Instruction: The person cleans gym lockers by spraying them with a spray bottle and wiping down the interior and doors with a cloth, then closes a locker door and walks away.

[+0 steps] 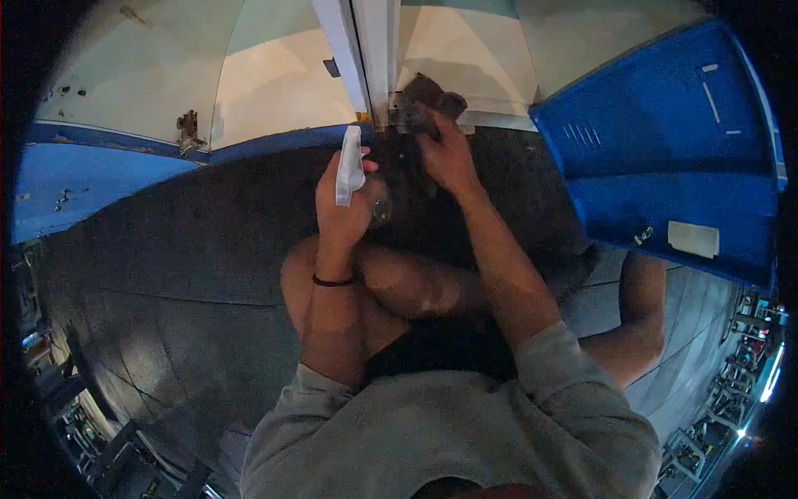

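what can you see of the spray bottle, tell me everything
The spray bottle has a long, white, plastic-looking spray head and a clear-looking body, largely hidden. The left hand grips it, and the head's far end points toward the pale cabinet. It is seen from above, held over the dark floor. Its fill level cannot be told.

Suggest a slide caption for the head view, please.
Left hand holding a spray bottle, right hand holding a brown cloth.
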### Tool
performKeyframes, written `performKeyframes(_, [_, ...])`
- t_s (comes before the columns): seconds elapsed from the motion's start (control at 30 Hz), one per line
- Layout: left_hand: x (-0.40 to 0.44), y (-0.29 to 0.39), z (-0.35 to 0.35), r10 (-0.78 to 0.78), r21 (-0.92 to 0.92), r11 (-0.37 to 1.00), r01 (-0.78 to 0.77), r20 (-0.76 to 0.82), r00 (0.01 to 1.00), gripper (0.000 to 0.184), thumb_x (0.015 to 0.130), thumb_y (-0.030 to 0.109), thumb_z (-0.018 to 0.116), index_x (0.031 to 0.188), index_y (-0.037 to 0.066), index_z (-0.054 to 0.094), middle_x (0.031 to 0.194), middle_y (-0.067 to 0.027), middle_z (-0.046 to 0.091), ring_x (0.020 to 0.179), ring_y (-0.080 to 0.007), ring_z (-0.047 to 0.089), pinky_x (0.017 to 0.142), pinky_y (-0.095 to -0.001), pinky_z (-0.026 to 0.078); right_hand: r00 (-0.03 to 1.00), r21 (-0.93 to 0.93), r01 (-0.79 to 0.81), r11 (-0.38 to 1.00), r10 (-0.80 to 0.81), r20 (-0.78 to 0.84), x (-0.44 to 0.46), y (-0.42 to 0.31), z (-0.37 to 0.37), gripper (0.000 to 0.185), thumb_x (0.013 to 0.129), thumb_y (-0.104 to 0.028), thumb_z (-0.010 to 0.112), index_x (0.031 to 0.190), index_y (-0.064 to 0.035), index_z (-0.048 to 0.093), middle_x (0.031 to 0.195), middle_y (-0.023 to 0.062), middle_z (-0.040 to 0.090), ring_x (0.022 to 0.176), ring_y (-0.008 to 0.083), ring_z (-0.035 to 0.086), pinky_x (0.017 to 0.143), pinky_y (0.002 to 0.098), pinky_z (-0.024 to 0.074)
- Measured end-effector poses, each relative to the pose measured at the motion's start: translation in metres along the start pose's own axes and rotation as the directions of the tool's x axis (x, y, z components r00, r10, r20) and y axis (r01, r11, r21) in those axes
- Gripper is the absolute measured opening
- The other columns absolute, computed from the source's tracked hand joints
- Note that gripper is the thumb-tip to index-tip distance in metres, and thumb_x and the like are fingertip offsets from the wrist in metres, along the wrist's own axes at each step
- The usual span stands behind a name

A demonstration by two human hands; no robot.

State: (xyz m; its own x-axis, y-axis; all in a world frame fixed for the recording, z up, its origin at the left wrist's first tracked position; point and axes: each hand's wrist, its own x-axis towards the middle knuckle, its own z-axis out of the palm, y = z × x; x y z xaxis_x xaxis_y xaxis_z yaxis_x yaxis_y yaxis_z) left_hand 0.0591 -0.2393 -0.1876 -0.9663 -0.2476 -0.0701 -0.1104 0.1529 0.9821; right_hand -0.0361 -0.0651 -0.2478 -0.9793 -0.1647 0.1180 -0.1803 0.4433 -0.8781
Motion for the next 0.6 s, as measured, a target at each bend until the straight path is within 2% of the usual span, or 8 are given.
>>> performKeyframes(0.07, [0.000, -0.004, 0.001, -0.010, -0.074, 0.997, 0.010, 0.001, 1.000, 0.041, 0.073, -0.004, 0.064, 0.113, 0.003, 0.061, 0.090, -0.0061, 0.068, 0.085, -0.0166, 0.064, 0.077, -0.0297, 0.050, 1.000, -0.128, 0.001, 0.992, -0.004, -0.025, 0.002, -0.011, 0.022, 0.050, 0.083, -0.013, 0.062, 0.132, -0.0120, 0.053, 0.126, 0.0247, 0.057, 0.117, 0.0405, 0.055, 0.101, 0.0468, 0.0442])
performKeyframes(0.1, [0.002, -0.006, 0.000, -0.004, -0.046, 0.999, 0.004, -0.003, 1.000, 0.040, 0.073, -0.004, 0.064, 0.113, 0.003, 0.061, 0.090, -0.0059, 0.068, 0.085, -0.0162, 0.064, 0.077, -0.0295, 0.050, 0.999, -0.195, 0.006, 0.981, -0.013, -0.034, 0.006, -0.019, 0.030, 0.049, 0.083, -0.011, 0.061, 0.132, -0.0086, 0.054, 0.124, 0.0244, 0.058, 0.116, 0.0398, 0.056, 0.100, 0.0454, 0.0448])
performKeyframes(0.2, [0.005, -0.009, -0.001, 0.016, -0.006, 1.000, -0.016, -0.014, 1.000, 0.040, 0.073, -0.005, 0.064, 0.112, 0.002, 0.061, 0.090, -0.0056, 0.067, 0.085, -0.0156, 0.064, 0.078, -0.0292, 0.050, 0.995, -0.123, -0.101, 0.987, 0.100, -0.011, 0.011, -0.041, 0.033, 0.054, 0.082, -0.015, 0.063, 0.134, -0.0090, 0.051, 0.119, 0.0263, 0.060, 0.114, 0.0416, 0.057, 0.098, 0.0459, 0.0459])
performKeyframes(0.3, [0.007, -0.009, 0.001, 0.037, -0.021, 0.999, -0.037, -0.009, 0.999, 0.040, 0.073, -0.005, 0.063, 0.112, 0.002, 0.061, 0.090, -0.0056, 0.067, 0.085, -0.0159, 0.064, 0.078, -0.0290, 0.049, 0.964, -0.289, -0.192, 0.938, 0.235, 0.125, 0.016, -0.056, 0.016, 0.057, 0.081, -0.019, 0.063, 0.135, -0.0086, 0.049, 0.115, 0.0281, 0.061, 0.113, 0.0429, 0.057, 0.097, 0.0467, 0.0461])
performKeyframes(0.4, [0.010, -0.015, 0.003, 0.027, -0.035, 0.999, -0.027, 0.003, 1.000, 0.041, 0.073, -0.006, 0.063, 0.113, 0.002, 0.061, 0.091, -0.0052, 0.067, 0.084, -0.0156, 0.063, 0.078, -0.0288, 0.049, 0.955, -0.433, -0.100, 0.896, 0.209, 0.212, 0.018, -0.055, 0.001, 0.053, 0.082, -0.022, 0.063, 0.131, -0.0072, 0.053, 0.110, 0.0234, 0.065, 0.105, 0.0381, 0.062, 0.093, 0.0436, 0.0478])
performKeyframes(0.5, [0.007, -0.016, 0.003, 0.009, -0.080, 0.997, -0.008, 0.003, 1.000, 0.042, 0.073, -0.006, 0.064, 0.115, 0.003, 0.060, 0.092, -0.0049, 0.066, 0.085, -0.0150, 0.062, 0.078, -0.0286, 0.049, 0.769, -0.105, -0.395, 0.913, 0.391, 0.505, 0.006, -0.027, -0.019, 0.047, 0.083, -0.023, 0.062, 0.127, -0.0067, 0.057, 0.109, 0.0169, 0.066, 0.101, 0.0294, 0.063, 0.092, 0.0398, 0.0479])
performKeyframes(0.57, [0.005, -0.013, 0.002, 0.047, -0.058, 0.997, -0.047, -0.003, 0.999, 0.044, 0.073, -0.006, 0.064, 0.116, 0.003, 0.060, 0.092, -0.0050, 0.066, 0.085, -0.0146, 0.061, 0.078, -0.0285, 0.049, 0.860, 0.148, -0.486, 0.861, 0.441, 0.256, -0.016, -0.011, -0.027, 0.043, 0.082, -0.022, 0.063, 0.123, -0.0064, 0.060, 0.108, 0.0146, 0.066, 0.098, 0.0243, 0.062, 0.090, 0.0375, 0.0477])
performKeyframes(0.6, [0.005, -0.010, 0.002, 0.023, -0.070, 0.997, -0.022, 0.001, 1.000, 0.044, 0.073, -0.006, 0.064, 0.116, 0.003, 0.060, 0.092, -0.0053, 0.066, 0.086, -0.0145, 0.061, 0.078, -0.0285, 0.049, 0.869, 0.276, -0.493, 0.825, 0.478, 0.127, -0.024, -0.004, -0.032, 0.042, 0.082, -0.021, 0.064, 0.121, -0.0062, 0.062, 0.107, 0.0134, 0.066, 0.097, 0.0218, 0.061, 0.089, 0.0363, 0.0476])
